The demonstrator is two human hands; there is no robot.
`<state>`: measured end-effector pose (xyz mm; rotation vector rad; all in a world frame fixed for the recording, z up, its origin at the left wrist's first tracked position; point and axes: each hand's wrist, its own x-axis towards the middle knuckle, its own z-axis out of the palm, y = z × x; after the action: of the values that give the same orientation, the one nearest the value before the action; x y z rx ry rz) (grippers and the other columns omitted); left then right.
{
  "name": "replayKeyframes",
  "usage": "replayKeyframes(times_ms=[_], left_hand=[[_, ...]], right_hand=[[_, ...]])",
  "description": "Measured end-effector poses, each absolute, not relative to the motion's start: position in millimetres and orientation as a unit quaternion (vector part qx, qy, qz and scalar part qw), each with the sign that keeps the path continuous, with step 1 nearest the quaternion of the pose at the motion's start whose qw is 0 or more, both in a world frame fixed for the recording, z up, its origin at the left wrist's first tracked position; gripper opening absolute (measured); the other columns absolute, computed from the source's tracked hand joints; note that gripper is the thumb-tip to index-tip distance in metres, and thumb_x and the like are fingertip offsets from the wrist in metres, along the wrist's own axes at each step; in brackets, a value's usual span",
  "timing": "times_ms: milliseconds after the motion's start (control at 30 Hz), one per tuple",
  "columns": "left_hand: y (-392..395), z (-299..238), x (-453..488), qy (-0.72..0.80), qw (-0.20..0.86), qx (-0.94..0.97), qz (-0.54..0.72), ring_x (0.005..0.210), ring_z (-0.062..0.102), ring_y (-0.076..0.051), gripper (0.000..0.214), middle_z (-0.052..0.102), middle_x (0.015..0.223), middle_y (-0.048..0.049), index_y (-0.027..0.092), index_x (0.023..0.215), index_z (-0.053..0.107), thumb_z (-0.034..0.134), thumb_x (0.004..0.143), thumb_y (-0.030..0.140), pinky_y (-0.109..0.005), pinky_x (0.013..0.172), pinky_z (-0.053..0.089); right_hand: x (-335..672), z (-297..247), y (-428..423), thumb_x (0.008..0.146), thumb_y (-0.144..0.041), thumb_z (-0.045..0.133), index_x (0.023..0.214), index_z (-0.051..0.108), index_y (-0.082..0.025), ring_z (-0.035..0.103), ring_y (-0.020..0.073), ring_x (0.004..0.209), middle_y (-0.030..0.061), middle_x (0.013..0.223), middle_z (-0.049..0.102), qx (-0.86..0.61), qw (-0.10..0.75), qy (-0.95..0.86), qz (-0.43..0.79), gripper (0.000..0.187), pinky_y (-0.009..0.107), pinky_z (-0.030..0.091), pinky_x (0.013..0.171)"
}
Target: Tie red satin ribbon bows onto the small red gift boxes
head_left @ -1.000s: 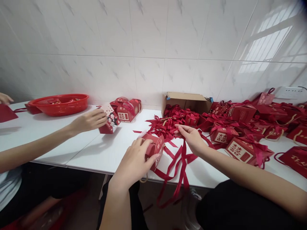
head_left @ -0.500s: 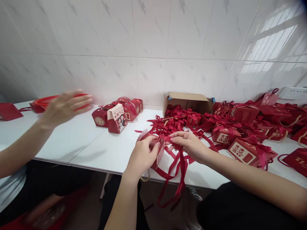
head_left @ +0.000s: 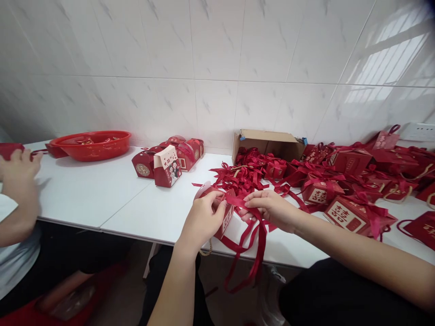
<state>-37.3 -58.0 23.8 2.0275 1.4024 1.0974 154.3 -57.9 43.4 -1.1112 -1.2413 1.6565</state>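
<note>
My left hand (head_left: 202, 217) is closed round a small red gift box (head_left: 224, 216) held at the front edge of the white table (head_left: 102, 199). My right hand (head_left: 272, 208) pinches a red ribbon (head_left: 254, 240) just to the right of the box's top. Loose lengths of that ribbon hang over the table's edge. Behind my hands lies a heap of red ribbons (head_left: 244, 174).
A co-worker's hand (head_left: 18, 170) is at far left near a red basin (head_left: 91, 144). A cluster of finished red boxes (head_left: 168, 160) stands mid-table. An open cardboard carton (head_left: 268, 142) sits by the wall; several red boxes (head_left: 356, 190) crowd the right side.
My right hand came in from the ribbon heap to the box and took hold of a ribbon. The co-worker set a box down with the cluster and drew the hand back to the left.
</note>
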Motion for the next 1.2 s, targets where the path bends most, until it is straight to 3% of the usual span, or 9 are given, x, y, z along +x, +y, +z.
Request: replayKeyframes(times_ms=[400,1200], left_hand=[[-60.3,25.7,-37.6,0.502,0.23,0.739,0.387,0.077,0.063,-0.018,0.023,0.07,0.079,-0.0004,0.024,0.1,0.062,0.046,0.087,0.034,-0.03,0.07,0.047],[-74.0,34.2,-36.2,0.5,0.233,0.743,0.38,0.073,0.065,-0.019,0.024,0.071,0.078,0.0003,0.026,0.105,0.061,0.048,0.086,0.031,-0.03,0.069,0.048]], right_hand=[[163.6,44.2,-55.4,0.073,-0.008,0.057,0.07,0.064,-0.01,0.07,0.0137,0.063,0.0089,0.071,0.072,-0.443,0.357,-0.416,0.709,0.008,0.018,0.054,0.059],[167.0,50.7,-54.5,0.078,-0.008,0.055,0.07,0.064,-0.011,0.068,0.0128,0.062,0.0078,0.07,0.07,-0.428,0.374,-0.361,0.739,0.013,0.018,0.053,0.056]])
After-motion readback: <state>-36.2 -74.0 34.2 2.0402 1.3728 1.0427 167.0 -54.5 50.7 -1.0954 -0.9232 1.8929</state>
